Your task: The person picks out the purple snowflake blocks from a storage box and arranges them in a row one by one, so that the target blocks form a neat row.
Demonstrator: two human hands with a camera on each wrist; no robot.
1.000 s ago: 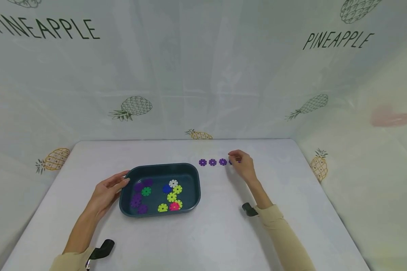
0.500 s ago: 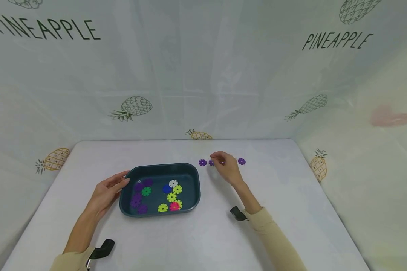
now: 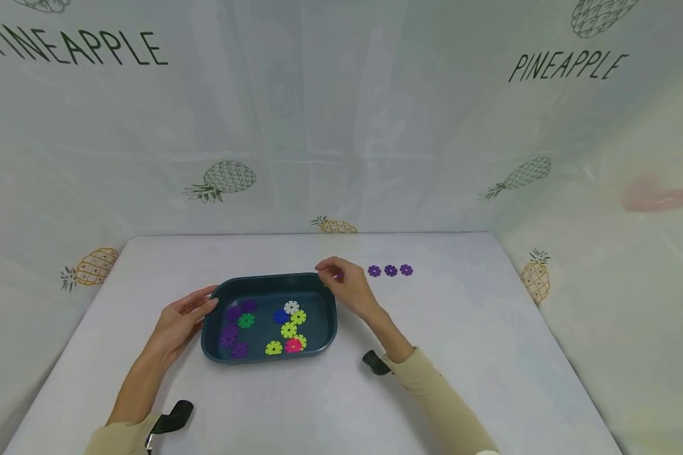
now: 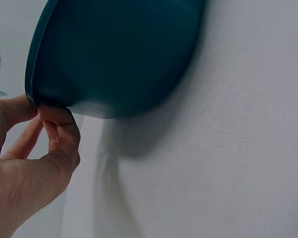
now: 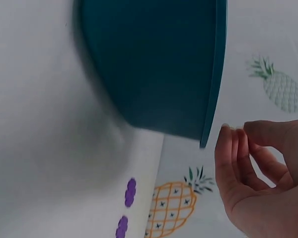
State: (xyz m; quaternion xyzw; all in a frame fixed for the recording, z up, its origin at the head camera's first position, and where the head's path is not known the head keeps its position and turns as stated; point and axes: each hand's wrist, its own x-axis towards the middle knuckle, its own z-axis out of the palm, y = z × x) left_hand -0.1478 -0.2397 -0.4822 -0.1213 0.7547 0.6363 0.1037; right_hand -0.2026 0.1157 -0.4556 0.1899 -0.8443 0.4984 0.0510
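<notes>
My left hand (image 3: 178, 324) grips the left rim of a dark teal tray (image 3: 269, 361); the left wrist view shows thumb and fingers pinching the rim. In the tray lie small flower-shaped plastic discs: purple ones at left, a green disc (image 3: 246, 321), a white disc (image 3: 291, 307), a blue disc (image 3: 281, 316), several yellow ones and a pink disc (image 3: 293, 345). My right hand (image 3: 350, 287) hovers by the tray's far right corner, fingers bent, tips close together; no disc shows between them. Behind it runs a row of purple discs (image 3: 391, 270), its left part covered by this hand.
The white table (image 3: 489, 354) ends at a hanging pineapple-print sheet (image 3: 404, 126) behind and at both sides. A black camera mount (image 3: 173, 417) sits on the left wrist and another black mount (image 3: 375, 363) on the right.
My right hand has travelled left along the purple row to the tray's corner, uncovering the discs at the right end. My left hand and the tray have stayed put.
</notes>
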